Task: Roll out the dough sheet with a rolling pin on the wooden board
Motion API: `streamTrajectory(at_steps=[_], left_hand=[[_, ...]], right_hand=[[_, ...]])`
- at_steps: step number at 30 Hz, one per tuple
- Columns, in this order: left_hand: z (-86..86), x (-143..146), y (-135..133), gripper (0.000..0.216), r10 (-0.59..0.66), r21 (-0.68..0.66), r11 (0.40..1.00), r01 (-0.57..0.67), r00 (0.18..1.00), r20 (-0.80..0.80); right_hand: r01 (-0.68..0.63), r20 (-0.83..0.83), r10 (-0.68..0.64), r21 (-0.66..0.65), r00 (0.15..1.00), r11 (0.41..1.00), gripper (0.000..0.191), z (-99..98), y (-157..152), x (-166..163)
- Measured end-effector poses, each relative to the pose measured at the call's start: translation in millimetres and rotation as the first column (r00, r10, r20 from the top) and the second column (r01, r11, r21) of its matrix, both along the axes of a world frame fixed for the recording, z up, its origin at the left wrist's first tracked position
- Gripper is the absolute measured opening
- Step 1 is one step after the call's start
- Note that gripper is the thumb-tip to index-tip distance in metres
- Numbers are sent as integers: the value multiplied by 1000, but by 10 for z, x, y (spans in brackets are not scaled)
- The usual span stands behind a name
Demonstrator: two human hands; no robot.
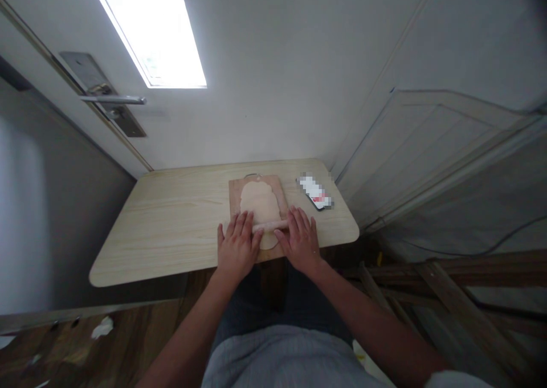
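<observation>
A flat sheet of pale dough (258,200) lies on a wooden cutting board (235,192) with a metal handle at its far end. Across the near part of the dough rests a thin wooden rolling pin (270,225). My left hand (237,245) covers the pin's left end, fingers over it and pointing forward, thumb toward the middle. Over the right end lies my right hand (301,237), held much the same way. Both ends of the pin are hidden under the hands. A short stretch of dough shows on my side of the pin.
The board sits on a light wood-grain table (171,217) pushed against a white door with a metal handle (113,99). A phone (315,192) lies right of the board. Wooden framing (465,314) stands at lower right, and a crumpled white scrap (102,327) is on the floor.
</observation>
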State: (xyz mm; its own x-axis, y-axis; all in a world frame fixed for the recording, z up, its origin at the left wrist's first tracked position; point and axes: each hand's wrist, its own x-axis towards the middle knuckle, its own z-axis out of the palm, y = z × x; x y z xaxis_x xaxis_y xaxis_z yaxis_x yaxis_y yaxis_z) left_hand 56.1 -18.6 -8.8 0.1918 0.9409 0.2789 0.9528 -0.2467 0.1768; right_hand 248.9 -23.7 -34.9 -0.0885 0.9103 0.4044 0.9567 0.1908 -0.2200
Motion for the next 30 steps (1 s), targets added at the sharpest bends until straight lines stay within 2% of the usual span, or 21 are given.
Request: streamTrajectory(at_steps=[4,14,30], left_hand=[[37,6,109,58,9,-35,999,-9,1000,-12],[139,-1,331,57,-3,-67,998,0,999,-53],[150,6,598,57,29,-87,996,-35,998,-64]], right_hand=[[1,-13,-1,-1,1000,1000,62,1,126,-6],[2,-12,-3,-98,1000,995,58,88,367,-20],[9,4,-8,-113,1000,994,54,176,661,-65]])
